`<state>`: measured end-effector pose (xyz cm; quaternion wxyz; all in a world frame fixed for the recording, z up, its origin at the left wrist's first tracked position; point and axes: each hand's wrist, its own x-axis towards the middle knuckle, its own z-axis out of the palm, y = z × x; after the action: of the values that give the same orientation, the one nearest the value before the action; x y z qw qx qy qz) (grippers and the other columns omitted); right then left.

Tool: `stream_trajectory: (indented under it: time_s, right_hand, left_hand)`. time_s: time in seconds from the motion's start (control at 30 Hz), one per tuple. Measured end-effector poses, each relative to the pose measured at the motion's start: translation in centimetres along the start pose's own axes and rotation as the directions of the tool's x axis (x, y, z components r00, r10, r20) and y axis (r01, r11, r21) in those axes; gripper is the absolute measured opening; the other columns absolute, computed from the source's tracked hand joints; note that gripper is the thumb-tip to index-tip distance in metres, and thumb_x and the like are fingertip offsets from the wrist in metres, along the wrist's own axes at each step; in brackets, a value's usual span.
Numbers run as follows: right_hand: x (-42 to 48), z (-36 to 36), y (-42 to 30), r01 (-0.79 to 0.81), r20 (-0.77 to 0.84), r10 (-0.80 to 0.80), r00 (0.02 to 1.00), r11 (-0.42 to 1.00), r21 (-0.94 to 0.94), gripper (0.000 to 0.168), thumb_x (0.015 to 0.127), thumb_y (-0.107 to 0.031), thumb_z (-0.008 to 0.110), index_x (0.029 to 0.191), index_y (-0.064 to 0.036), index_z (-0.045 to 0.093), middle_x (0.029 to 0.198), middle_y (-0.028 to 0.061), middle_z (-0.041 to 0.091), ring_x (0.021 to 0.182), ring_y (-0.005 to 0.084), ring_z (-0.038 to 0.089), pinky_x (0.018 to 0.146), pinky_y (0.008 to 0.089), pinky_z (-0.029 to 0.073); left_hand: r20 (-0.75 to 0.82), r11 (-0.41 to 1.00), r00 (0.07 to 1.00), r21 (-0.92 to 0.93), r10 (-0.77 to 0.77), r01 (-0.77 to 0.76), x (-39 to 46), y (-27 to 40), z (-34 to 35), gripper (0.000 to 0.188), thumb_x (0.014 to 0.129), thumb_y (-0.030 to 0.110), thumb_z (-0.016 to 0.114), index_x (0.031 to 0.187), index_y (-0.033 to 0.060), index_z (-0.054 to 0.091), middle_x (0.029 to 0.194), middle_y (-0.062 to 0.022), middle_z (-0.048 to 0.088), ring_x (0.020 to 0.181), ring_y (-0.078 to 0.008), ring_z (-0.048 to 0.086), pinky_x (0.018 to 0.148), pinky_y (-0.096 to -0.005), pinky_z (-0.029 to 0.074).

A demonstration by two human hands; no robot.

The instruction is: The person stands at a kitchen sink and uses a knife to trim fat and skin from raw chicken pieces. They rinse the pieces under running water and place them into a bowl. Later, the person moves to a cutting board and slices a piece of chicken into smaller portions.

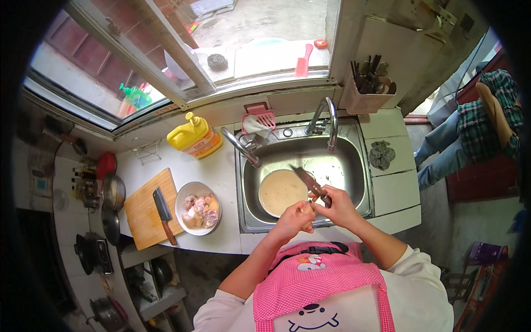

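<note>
Over the front rim of the sink [238,207], my right hand [338,207] grips a dark brown bladed kitchen tool [307,180]. Its blade points up and left above the basin; whether it is a knife or scissors is unclear. My left hand [292,220] closes around a small pale piece of food [308,224], mostly hidden by the fingers, right beside the tool's handle. Inside the steel sink sits a round basin of cloudy beige liquid [282,193]. On the counter to the left stands a white bowl [179,207] holding several pieces of raw meat [201,211].
A cleaver [162,205] lies on a wooden cutting board [139,207]. Behind are a yellow jug [197,137] and two faucets [332,120]. A grey rag [381,155] and a utensil holder [369,99] are at right. Another person [477,124] stands beyond.
</note>
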<state>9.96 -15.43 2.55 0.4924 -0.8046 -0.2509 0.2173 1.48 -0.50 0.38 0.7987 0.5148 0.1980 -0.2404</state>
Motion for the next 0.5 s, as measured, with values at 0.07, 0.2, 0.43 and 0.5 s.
stream_trajectory:
  time_s: [0.07, 0.2, 0.43, 0.5]
  right_hand:
    - [0.0, 0.0, 0.2, 0.009, 0.023, -0.008, 1.000, 0.999, -0.041, 0.021, 0.070, -0.017, 0.066, 0.087, -0.004, 0.064, 0.064, 0.0075, 0.056, 0.050, 0.0162, 0.050, 0.049, 0.0273, 0.040]
    - [0.1, 0.2, 0.2, 0.080, 0.013, -0.079, 0.997, 0.991, -0.109, 0.017, 0.069, -0.015, 0.066, 0.082, -0.005, 0.065, 0.063, 0.0079, 0.056, 0.050, 0.0158, 0.051, 0.047, 0.0283, 0.041]
    - [0.1, -0.1, -0.4, -0.004, 0.024, 0.005, 1.000, 0.999, -0.049, 0.017, 0.070, -0.015, 0.065, 0.081, -0.004, 0.064, 0.055, 0.0065, 0.053, 0.046, 0.0128, 0.047, 0.046, 0.0275, 0.039]
    - [0.3, -0.5, -0.4, -0.104, 0.074, 0.103, 0.992, 0.995, 0.007, 0.017, 0.070, -0.016, 0.065, 0.081, -0.003, 0.063, 0.052, 0.0043, 0.050, 0.045, 0.0094, 0.044, 0.045, 0.0263, 0.037]
  left_hand:
    - [-0.064, 0.980, 0.995, 0.191, 0.075, -0.061, -0.2, 0.0, 0.4, 0.018, 0.081, 0.013, 0.055, 0.095, 0.0028, 0.048, 0.071, -0.0032, 0.053, 0.058, -0.0108, 0.054, 0.056, -0.0274, 0.049]
    - [-0.172, 0.629, 0.914, 0.770, 0.368, -0.108, -1.0, 0.5, 1.6, 0.017, 0.082, 0.012, 0.053, 0.094, 0.0013, 0.049, 0.066, -0.0043, 0.055, 0.057, -0.0120, 0.057, 0.054, -0.0269, 0.048]
    - [-0.125, 0.937, 0.983, 0.338, 0.137, -0.087, -1.0, 0.4, 1.2, 0.020, 0.083, 0.011, 0.054, 0.100, 0.0027, 0.047, 0.070, -0.0060, 0.057, 0.054, -0.0109, 0.053, 0.051, -0.0254, 0.046]
    - [-0.060, 0.990, 0.992, 0.098, 0.108, -0.102, -0.9, 0.3, 0.7, 0.024, 0.083, 0.013, 0.056, 0.102, 0.0033, 0.045, 0.074, -0.0066, 0.057, 0.051, -0.0099, 0.050, 0.049, -0.0243, 0.044]
